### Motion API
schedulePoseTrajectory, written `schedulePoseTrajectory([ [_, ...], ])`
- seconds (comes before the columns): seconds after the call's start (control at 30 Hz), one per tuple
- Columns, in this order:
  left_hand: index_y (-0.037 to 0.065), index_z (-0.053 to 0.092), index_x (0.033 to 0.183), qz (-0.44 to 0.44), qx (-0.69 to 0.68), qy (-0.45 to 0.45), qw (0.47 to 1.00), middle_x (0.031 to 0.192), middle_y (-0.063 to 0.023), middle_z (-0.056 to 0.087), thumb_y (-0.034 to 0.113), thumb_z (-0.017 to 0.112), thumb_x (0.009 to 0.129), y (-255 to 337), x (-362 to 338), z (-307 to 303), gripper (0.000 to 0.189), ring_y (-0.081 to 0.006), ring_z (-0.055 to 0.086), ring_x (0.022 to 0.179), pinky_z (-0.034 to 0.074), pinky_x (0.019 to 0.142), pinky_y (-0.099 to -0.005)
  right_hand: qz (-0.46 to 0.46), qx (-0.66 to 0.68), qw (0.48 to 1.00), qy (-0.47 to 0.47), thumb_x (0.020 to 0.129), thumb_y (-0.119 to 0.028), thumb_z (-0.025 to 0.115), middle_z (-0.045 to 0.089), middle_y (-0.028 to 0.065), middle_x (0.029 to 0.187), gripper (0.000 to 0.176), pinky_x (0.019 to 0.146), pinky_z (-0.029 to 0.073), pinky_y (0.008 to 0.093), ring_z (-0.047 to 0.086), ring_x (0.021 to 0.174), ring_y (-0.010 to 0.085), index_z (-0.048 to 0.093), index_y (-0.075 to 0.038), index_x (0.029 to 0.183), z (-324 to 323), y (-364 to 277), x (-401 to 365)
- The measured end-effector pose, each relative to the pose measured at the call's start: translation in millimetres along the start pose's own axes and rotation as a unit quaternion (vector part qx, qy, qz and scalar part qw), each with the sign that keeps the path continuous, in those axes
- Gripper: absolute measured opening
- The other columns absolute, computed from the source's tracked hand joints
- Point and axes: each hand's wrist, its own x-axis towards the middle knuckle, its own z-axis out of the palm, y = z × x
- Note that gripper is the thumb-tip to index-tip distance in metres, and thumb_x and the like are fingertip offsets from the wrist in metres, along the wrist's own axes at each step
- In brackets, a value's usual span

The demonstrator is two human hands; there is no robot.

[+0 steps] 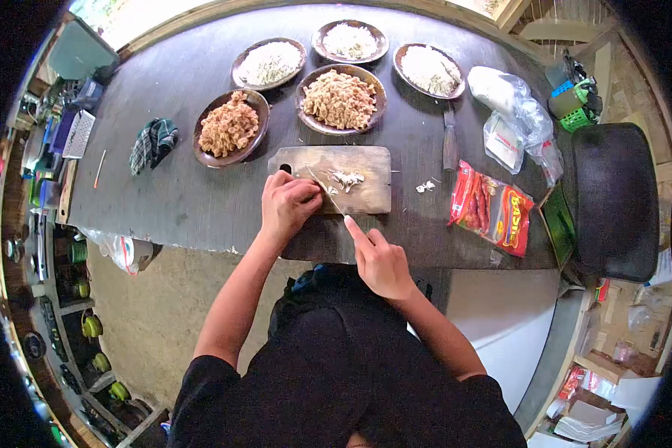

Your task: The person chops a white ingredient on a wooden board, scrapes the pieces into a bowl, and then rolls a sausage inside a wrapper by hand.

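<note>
My right hand (383,263) is wrapped round the handle of a knife (336,204), its forefinger stretched toward the blade. The thin blade slants across the wooden cutting board (373,196). My left hand (290,200) rests at the board's left part with fingers pinched together beside the blade; what they hold is hidden. White chopped pieces (346,179) lie on the board just beyond the knife, with a few small bits near the blade.
Behind the board stand bowls of brown crumbly food (340,99) and plates of white shreds (270,63). To the right lie a red sausage packet (491,209), plastic bags (511,101), a dark brush-like tool (449,138) and white scraps (425,186). A checked cloth (154,145) lies left.
</note>
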Motion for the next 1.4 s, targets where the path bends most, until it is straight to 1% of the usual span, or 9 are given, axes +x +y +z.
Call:
schedulePoseTrajectory([
  [0.2,0.015,0.078,0.08,0.0,0.014,0.009,1.0,0.087,0.0043,0.077,0.021,0.084,0.071,1.8,1.3,0.0,0.012,-0.0188,0.06,0.081,0.046,0.078,-0.0341,0.002,-0.027,1.0,0.001,0.093,-0.01,0.062,0.058,0.013,0.086,0.061,0.053,0.057,0.0461,0.068,0.062,0.0343,0.047,-0.017,0.153,2.3,0.0,16.7],
  [0.27,0.017,0.079,0.08,0.004,0.021,0.017,1.0,0.087,0.0056,0.077,0.021,0.083,0.072,0.8,-0.2,1.2,0.011,-0.0178,0.06,0.08,0.045,0.077,-0.0336,0.002,-0.027,0.999,0.026,0.092,-0.007,0.064,0.057,0.0106,0.079,0.059,0.053,0.054,0.0439,0.064,0.059,0.0316,0.053,-0.017,0.15,2.2,-0.3,18.3],
  [0.37,0.018,0.078,0.079,0.006,0.016,0.029,0.999,0.086,0.0066,0.076,0.022,0.083,0.072,6.0,1.8,-0.9,0.01,-0.0176,0.06,0.079,0.045,0.077,-0.0333,0.016,-0.017,0.999,0.025,0.093,-0.011,0.063,0.058,0.0126,0.083,0.059,0.053,0.056,0.047,0.068,0.062,0.0343,0.05,-0.017,0.151,-2.2,4.9,13.7],
  [0.57,0.017,0.077,0.078,0.018,0.048,0.002,0.999,0.086,0.007,0.076,0.022,0.082,0.071,5.9,2.4,-5.4,0.01,-0.0179,0.06,0.079,0.045,0.077,-0.0336,-0.005,-0.002,1.0,-0.004,0.093,-0.01,0.063,0.057,0.0117,0.082,0.061,0.053,0.056,0.0475,0.066,0.059,0.0342,0.049,-0.017,0.152,-8.2,-0.8,1.5],
  [0.7,0.017,0.077,0.079,0.011,0.034,0.011,0.999,0.086,0.0064,0.076,0.022,0.082,0.072,4.2,1.2,-2.2,0.01,-0.0182,0.059,0.079,0.045,0.077,-0.0338,0.0,-0.02,1.0,-0.006,0.094,-0.011,0.063,0.057,0.012,0.083,0.062,0.053,0.056,0.0469,0.066,0.059,0.0337,0.048,-0.017,0.153,-1.7,-2.1,4.4],
  [0.77,0.016,0.077,0.079,0.007,0.026,0.012,1.0,0.088,0.0059,0.076,0.022,0.082,0.072,6.3,2.4,-3.0,0.01,-0.0183,0.059,0.079,0.045,0.077,-0.0341,0.015,-0.03,0.999,-0.005,0.094,-0.009,0.063,0.058,0.0108,0.082,0.057,0.054,0.054,0.0452,0.065,0.06,0.0334,0.053,-0.018,0.149,0.8,-3.1,8.7],
  [1.07,0.017,0.079,0.082,0.021,0.025,0.014,0.999,0.092,0.0057,0.077,0.022,0.081,0.074,7.4,2.6,-6.2,0.01,-0.0194,0.058,0.082,0.045,0.08,-0.0337,0.016,-0.02,0.999,0.032,0.095,-0.01,0.063,0.057,0.0105,0.077,0.054,0.055,0.054,0.0444,0.064,0.059,0.0326,0.056,-0.017,0.147,-1.4,2.3,19.6],
  [1.17,0.017,0.079,0.082,0.015,0.025,0.005,1.0,0.092,0.0054,0.077,0.022,0.081,0.074,2.5,0.0,-3.0,0.011,-0.0198,0.058,0.083,0.045,0.08,-0.034,-0.004,-0.007,1.0,0.03,0.093,-0.011,0.063,0.057,0.0112,0.08,0.06,0.053,0.056,0.045,0.066,0.058,0.033,0.05,-0.019,0.151,-3.0,8.3,13.1],
  [1.4,0.016,0.079,0.082,0.003,0.021,-0.004,1.0,0.091,0.0048,0.077,0.022,0.081,0.073,2.8,-0.1,-4.8,0.012,-0.0199,0.058,0.082,0.045,0.08,-0.0343,-0.013,0.004,1.0,0.003,0.094,-0.011,0.063,0.057,0.011,0.08,0.06,0.052,0.055,0.0453,0.065,0.057,0.0327,0.05,-0.019,0.152,-1.3,5.2,9.1],
])
